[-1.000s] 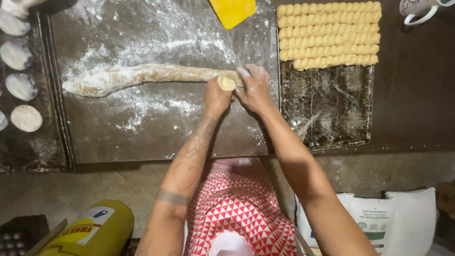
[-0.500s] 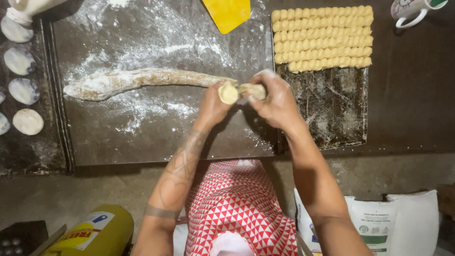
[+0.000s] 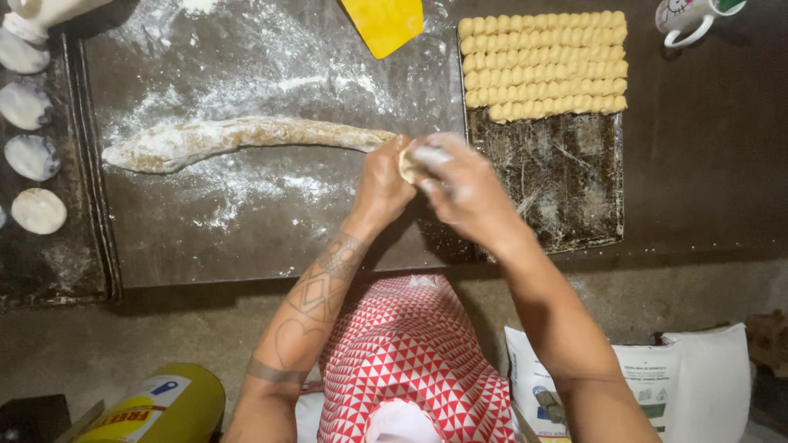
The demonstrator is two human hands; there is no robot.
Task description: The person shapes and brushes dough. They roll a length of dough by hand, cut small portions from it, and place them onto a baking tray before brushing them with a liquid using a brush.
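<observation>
Head view, the only one I have.

Progress, as I judge it: four rows of small dough pieces point(image 3: 543, 64) already sit on the dark baking tray point(image 3: 566, 197), filling its 12 o'clock end; the half toward 6 o'clock is bare and scuffed. A long dough rope point(image 3: 246, 138) lies on the floured surface point(image 3: 246, 221), so a good deal remains to be portioned. I'd put the work somewhere short of halfway, going by rope left and tray space open.

Hands: left hand point(image 3: 382, 182) and right hand point(image 3: 460, 184) meet just at 9 o'clock of the tray's near corner, at the rope's 3 o'clock end. Both grips are closed together around one small dough piece point(image 3: 408, 162); only a pale sliver shows between the fingers. I cannot tell whether it is fully parted from the rope.

Look of the dough: pale yellow, soft, the rope uneven in thickness, heavily dusted, fatter at its 9 o'clock end. Tray pieces are uniform, ridged, tightly packed.

Around: yellow scraper point(image 3: 384, 23) at 12 o'clock, flat dough discs point(image 3: 33, 156) at far 9 o'clock, mug point(image 3: 688, 16) at 1 o'clock, red-and-white apron point(image 3: 410, 353) at 6 o'clock.
</observation>
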